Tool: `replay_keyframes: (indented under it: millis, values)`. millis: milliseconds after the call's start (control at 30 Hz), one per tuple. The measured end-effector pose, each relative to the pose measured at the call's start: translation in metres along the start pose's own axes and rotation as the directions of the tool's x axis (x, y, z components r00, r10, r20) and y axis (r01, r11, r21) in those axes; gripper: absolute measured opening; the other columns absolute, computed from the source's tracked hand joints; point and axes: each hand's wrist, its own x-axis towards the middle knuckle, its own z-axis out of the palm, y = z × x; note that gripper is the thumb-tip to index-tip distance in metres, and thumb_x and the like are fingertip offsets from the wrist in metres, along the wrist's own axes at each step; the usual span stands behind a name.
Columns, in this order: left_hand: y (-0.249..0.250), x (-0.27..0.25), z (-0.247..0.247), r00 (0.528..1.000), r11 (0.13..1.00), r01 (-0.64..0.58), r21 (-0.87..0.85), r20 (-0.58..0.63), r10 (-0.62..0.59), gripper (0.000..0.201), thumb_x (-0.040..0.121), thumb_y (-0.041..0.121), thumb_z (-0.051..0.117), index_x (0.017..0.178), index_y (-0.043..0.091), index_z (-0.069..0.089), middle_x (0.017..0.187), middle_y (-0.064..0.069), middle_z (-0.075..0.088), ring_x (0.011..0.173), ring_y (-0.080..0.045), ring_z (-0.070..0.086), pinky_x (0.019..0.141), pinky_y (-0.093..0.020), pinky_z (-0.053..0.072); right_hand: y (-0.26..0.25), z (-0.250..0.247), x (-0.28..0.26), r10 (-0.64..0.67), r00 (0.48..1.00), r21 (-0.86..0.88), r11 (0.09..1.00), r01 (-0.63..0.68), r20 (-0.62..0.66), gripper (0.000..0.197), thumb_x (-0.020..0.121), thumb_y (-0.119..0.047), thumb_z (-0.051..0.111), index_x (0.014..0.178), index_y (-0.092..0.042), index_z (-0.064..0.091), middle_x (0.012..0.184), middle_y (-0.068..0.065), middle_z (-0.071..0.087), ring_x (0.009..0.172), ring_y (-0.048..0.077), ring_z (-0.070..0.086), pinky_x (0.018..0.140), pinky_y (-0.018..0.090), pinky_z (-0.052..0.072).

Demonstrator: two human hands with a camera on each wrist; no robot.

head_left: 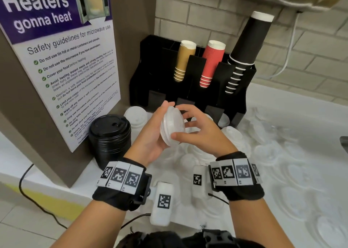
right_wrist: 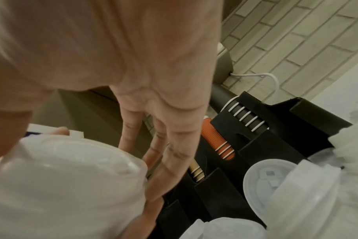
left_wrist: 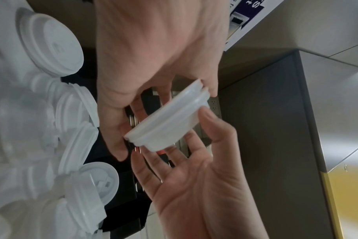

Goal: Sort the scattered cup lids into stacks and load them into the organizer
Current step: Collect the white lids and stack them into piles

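Your left hand point(head_left: 152, 134) cups the small stack of white plastic lids point(head_left: 172, 126) at 12 o'clock while your right hand point(head_left: 199, 133) pinches its rim, squaring it for the black organizer point(head_left: 239, 89).

Place: we stood in a workplace break room or office pantry.
Sign: a microwave safety poster point(head_left: 62, 67) hung left of the black cup organizer point(head_left: 188, 89); we read "Facilities team" on it.
Cups: tan, red and black paper cups point(head_left: 212, 63) stood stacked in the organizer.
Lids: white lids point(head_left: 282, 153) lay before and right of it.
Wall: pale brick tile point(head_left: 207, 12) rose behind it.
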Motion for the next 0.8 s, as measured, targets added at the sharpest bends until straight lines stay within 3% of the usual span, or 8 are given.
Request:
replay_keyframes:
  millis: [100, 200, 300, 367, 433, 533, 667, 800]
  values:
    - [0.000, -0.001, -0.001, 0.999, 1.000, -0.013, 0.004, -0.031, 0.013, 0.060, 0.081, 0.054, 0.057, 0.133, 0.025, 0.053, 0.122, -0.007, 0.068, 0.108, -0.022, 0.068, 0.073, -0.036, 0.058, 0.000, 0.003, 0.002, -0.003, 0.999, -0.006, 1.000, 0.003, 0.034, 0.068, 0.073, -0.027, 0.081, 0.131, -0.032, 0.047, 0.112, -0.018, 0.051, 0.108, 0.005, 0.055, 0.084, 0.019, 0.050]
    - [0.008, 0.001, -0.005, 0.991, 0.995, -0.094, -0.021, -0.096, 0.092, 0.044, 0.082, 0.049, 0.059, 0.119, 0.024, 0.061, 0.105, -0.003, 0.067, 0.092, -0.015, 0.068, 0.069, -0.031, 0.057, 0.000, -0.004, 0.007, 0.104, 0.994, -0.042, 0.994, -0.103, 0.029, 0.073, 0.071, -0.047, 0.074, 0.134, -0.034, 0.042, 0.116, -0.015, 0.051, 0.104, 0.003, 0.058, 0.074, 0.012, 0.048]
    - [0.023, 0.003, -0.007, 0.976, 0.980, -0.187, -0.074, -0.124, 0.177, 0.030, 0.089, 0.042, 0.057, 0.112, 0.022, 0.061, 0.087, 0.003, 0.063, 0.078, -0.009, 0.064, 0.065, -0.027, 0.054, 0.002, -0.006, 0.009, 0.094, 0.976, -0.320, 0.947, -0.027, 0.197, 0.054, 0.081, -0.040, 0.072, 0.128, -0.024, 0.053, 0.119, -0.005, 0.054, 0.103, 0.009, 0.057, 0.075, 0.008, 0.045]
    - [0.032, 0.004, -0.006, 0.970, 0.971, -0.220, -0.092, -0.126, 0.208, 0.033, 0.085, 0.041, 0.058, 0.110, 0.021, 0.061, 0.088, 0.004, 0.063, 0.079, -0.010, 0.063, 0.073, -0.028, 0.054, 0.001, 0.004, 0.006, 0.117, 0.897, -0.477, 0.871, 0.113, 0.425, 0.054, 0.079, -0.038, 0.076, 0.127, -0.024, 0.055, 0.118, -0.002, 0.055, 0.102, 0.011, 0.054, 0.076, 0.007, 0.043]
    - [0.037, 0.005, -0.003, 0.968, 0.966, -0.235, -0.103, -0.111, 0.224, 0.035, 0.081, 0.041, 0.059, 0.108, 0.020, 0.061, 0.090, 0.003, 0.063, 0.081, -0.011, 0.060, 0.076, -0.028, 0.051, 0.002, 0.021, -0.001, 0.182, 0.775, -0.560, 0.789, 0.253, 0.605, 0.066, 0.072, -0.041, 0.081, 0.130, -0.025, 0.052, 0.118, 0.001, 0.052, 0.104, 0.016, 0.051, 0.086, 0.021, 0.046]
    - [0.037, 0.005, 0.001, 0.967, 0.963, -0.243, -0.116, -0.112, 0.230, 0.030, 0.078, 0.039, 0.059, 0.100, 0.020, 0.061, 0.087, 0.004, 0.061, 0.079, -0.011, 0.059, 0.068, -0.025, 0.052, 0.008, 0.044, -0.016, 0.262, 0.662, -0.634, 0.654, 0.413, 0.702, 0.084, 0.066, -0.044, 0.084, 0.135, -0.018, 0.044, 0.123, 0.006, 0.042, 0.108, 0.021, 0.043, 0.089, 0.036, 0.046]
    - [0.035, 0.002, 0.001, 0.967, 0.972, -0.217, -0.091, -0.159, 0.201, 0.041, 0.075, 0.043, 0.059, 0.108, 0.019, 0.056, 0.096, 0.000, 0.056, 0.085, -0.015, 0.056, 0.068, -0.028, 0.051, 0.016, 0.054, -0.027, 0.309, 0.633, -0.675, 0.555, 0.486, 0.709, 0.080, 0.070, -0.037, 0.082, 0.136, -0.014, 0.041, 0.128, 0.006, 0.033, 0.111, 0.023, 0.037, 0.086, 0.039, 0.047]
    - [0.036, 0.000, -0.001, 0.969, 0.983, -0.180, -0.026, -0.176, 0.173, 0.047, 0.077, 0.045, 0.060, 0.118, 0.022, 0.056, 0.108, -0.004, 0.051, 0.089, -0.020, 0.055, 0.072, -0.035, 0.046, 0.019, 0.051, -0.025, 0.253, 0.658, -0.636, 0.632, 0.442, 0.709, 0.077, 0.071, -0.030, 0.081, 0.135, -0.016, 0.042, 0.123, 0.007, 0.036, 0.107, 0.024, 0.042, 0.077, 0.032, 0.043]
